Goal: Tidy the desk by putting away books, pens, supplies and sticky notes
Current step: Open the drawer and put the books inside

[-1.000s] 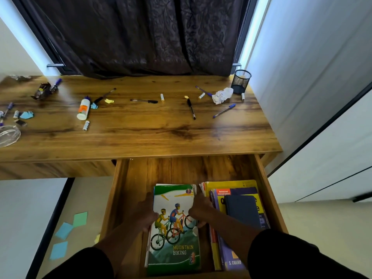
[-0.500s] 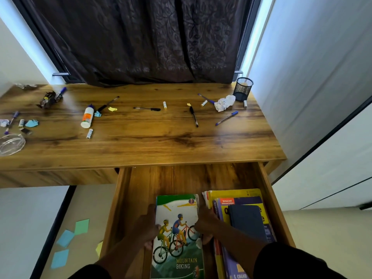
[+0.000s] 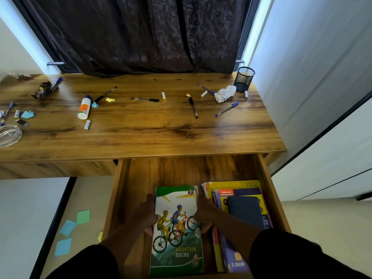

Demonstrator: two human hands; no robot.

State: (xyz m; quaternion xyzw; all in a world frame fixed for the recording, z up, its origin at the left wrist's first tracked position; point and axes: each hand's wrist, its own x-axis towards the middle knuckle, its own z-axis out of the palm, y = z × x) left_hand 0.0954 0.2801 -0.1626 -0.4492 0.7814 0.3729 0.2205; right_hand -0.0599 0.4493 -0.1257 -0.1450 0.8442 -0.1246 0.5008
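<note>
My left hand (image 3: 146,215): fingers curled on the left edge of the Mountain Biking book (image 3: 177,232).
My right hand (image 3: 204,215): fingers gripping its right edge.
Book: lying flat in the open drawer (image 3: 124,190), beside a stack of books (image 3: 237,224).
Bench (image 3: 141,133): pens scattered.

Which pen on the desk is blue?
The blue pen lying near the crumpled paper, on the desk's right side. The two pens in the middle are black.
</note>
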